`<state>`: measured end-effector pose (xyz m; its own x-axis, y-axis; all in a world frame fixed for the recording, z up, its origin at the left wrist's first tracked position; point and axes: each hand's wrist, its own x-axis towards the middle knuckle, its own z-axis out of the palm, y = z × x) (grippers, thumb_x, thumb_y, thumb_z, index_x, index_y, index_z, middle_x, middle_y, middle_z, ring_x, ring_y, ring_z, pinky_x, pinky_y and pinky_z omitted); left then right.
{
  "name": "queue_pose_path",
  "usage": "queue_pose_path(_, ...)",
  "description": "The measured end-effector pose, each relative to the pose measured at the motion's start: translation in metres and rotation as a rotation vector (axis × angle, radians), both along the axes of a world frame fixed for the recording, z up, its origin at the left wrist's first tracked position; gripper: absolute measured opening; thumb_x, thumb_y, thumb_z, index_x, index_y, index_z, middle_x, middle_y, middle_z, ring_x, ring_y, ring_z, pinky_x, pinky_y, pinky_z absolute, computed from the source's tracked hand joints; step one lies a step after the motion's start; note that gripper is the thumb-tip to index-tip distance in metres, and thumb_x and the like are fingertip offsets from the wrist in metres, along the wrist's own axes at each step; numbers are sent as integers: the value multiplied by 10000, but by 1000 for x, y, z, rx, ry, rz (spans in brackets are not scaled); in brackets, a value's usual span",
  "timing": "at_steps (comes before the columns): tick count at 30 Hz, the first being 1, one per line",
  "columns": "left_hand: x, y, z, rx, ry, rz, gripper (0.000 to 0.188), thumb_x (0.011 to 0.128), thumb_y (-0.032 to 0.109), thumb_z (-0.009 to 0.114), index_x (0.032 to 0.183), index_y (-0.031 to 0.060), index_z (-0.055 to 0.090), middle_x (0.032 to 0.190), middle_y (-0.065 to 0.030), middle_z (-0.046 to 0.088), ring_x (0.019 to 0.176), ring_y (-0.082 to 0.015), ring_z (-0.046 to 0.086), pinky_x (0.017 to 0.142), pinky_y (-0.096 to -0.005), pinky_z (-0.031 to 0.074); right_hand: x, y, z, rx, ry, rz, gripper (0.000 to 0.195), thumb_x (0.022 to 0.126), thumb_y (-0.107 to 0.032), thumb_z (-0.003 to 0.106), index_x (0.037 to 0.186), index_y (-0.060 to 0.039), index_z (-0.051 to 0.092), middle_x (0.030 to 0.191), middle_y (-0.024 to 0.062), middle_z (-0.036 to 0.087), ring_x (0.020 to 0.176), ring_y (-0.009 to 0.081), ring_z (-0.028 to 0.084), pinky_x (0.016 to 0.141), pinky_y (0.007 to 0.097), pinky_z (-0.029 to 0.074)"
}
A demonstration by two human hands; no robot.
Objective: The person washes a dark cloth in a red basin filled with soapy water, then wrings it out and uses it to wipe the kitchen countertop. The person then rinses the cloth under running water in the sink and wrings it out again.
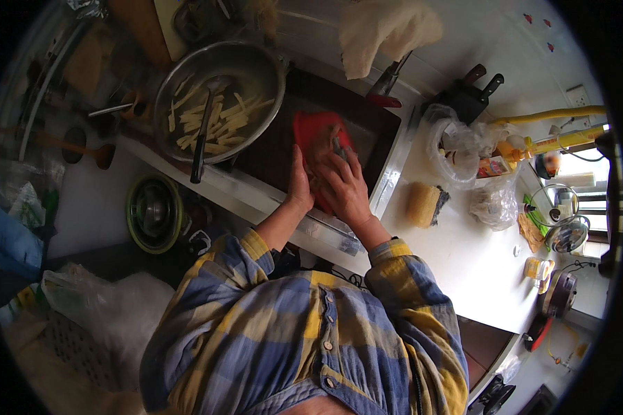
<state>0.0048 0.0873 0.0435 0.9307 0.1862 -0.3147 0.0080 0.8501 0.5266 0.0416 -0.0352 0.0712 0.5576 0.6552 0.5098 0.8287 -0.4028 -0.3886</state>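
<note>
Both hands are over a dark sink [270, 176] and at a red plastic basket or container [311, 127]. My left hand [300, 179] rests upright along the container's near left side, its fingers against it. My right hand [342, 184] lies over the container with spread fingers, touching a greyish, wet-looking thing [336, 142]; its kind cannot be told, and the hand hides part of it. Left of the hands stands a metal bowl [166, 137] with pale cut strips [220, 122] in water. A ladle with a dark handle [202, 137] leans in the bowl, over its near rim.
On the white counter [431, 270] to the right are a yellow sponge [421, 205], plastic bags [493, 205] and a knife block [454, 98]. A cloth [384, 31] hangs behind the sink. Below left stand nested bowls [177, 218] and a white plastic bag [119, 301].
</note>
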Motion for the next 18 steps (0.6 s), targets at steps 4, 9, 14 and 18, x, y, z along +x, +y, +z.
queue_pose_path(4,16,9,16,145,-122,39,805,910,679,281,1397,41,344,1338,-108,453,1241,-203,436,1035,-338,357,29,27,24,66,89,-29,356,667,-124,699,1016,-119,626,1150,77,553,1149,366,473,946,436,441)
queue_pose_path(9,18,1,-11,392,-218,9,785,802,585,639,1339,76,376,1307,-59,419,1245,-154,378,1038,-303,312,46,30,5,245,218,-84,334,717,-88,659,1048,-83,614,1124,125,550,1064,381,511,890,424,462)
queue_pose_path(14,19,-7,3,600,-230,-96,615,883,240,634,1394,82,331,1364,-50,386,1262,-170,367,1069,-306,268,62,17,-13,437,577,-118,327,780,-45,617,1106,-36,585,1131,162,536,1050,341,540,889,373,453)
queue_pose_path(18,20,3,-7,641,-180,-121,569,891,104,564,1402,64,316,1376,-63,376,1273,-163,353,1071,-302,274,57,17,-3,264,444,-128,356,754,-47,636,1107,-52,593,1148,162,527,1097,372,501,946,405,425)
